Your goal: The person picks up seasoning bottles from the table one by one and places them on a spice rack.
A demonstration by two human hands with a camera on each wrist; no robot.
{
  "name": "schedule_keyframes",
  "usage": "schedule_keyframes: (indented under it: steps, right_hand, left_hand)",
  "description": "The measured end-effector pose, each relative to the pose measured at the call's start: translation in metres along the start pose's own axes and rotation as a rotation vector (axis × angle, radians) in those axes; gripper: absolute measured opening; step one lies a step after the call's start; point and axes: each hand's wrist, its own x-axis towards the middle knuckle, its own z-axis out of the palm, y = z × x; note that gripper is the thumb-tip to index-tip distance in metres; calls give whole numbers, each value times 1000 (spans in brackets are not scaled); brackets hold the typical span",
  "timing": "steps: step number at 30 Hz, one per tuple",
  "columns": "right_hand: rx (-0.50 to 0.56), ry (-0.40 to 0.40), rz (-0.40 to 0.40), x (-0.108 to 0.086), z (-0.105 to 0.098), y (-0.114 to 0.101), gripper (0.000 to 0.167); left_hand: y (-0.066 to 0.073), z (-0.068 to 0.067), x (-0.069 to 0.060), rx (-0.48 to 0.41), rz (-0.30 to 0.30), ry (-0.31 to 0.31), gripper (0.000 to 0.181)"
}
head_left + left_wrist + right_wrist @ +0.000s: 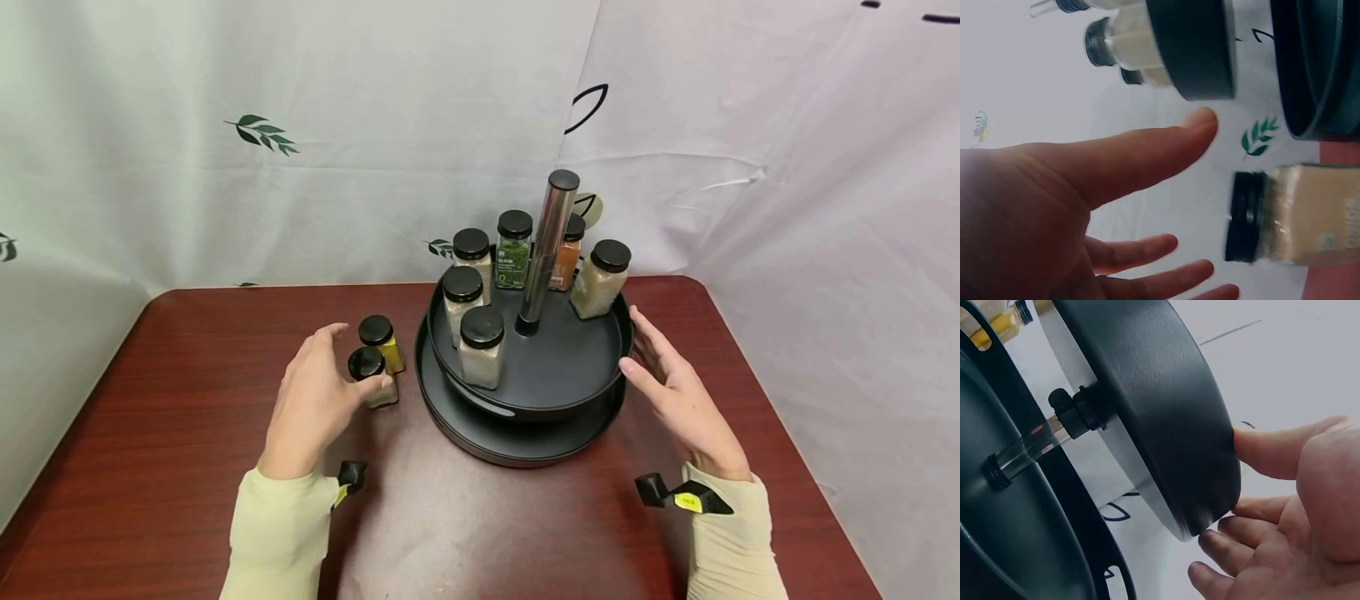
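A two-tier black turntable rack (517, 446) stands on the table, its round upper tray (558, 367) raised on a central post (546, 250). Several square spice jars with black lids stand on the upper tray, among them a pale one (482, 358) at the front and a green-labelled one (513, 254) behind. My right hand (682, 396) touches the upper tray's outer wall with thumb and fingertips. Left of the rack, my left hand (315, 400) hovers with spread fingers beside a pale spice jar (1316, 215); in the left wrist view a gap separates them. Behind that jar is a yellow one (390, 354).
The dark red wooden table (187, 417) extends around the rack. A white curtain (375, 125) with leaf prints hangs behind its back edge and along the sides. The lower tray (1029, 531) sits beneath the upper one, with a gap between them.
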Motion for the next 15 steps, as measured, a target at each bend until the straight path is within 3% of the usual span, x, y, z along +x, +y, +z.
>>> schedule_keyframes:
  steps: [9, 15]
  right_hand:
    - [26, 20, 25, -1, -2, 2, 73]
    - [20, 15, 63, -1, -2, 0, 78]
  left_hand:
    - [-7, 14, 8, 39, -90, -59, 86]
    - [-6, 21, 10, 42, -99, -57, 82]
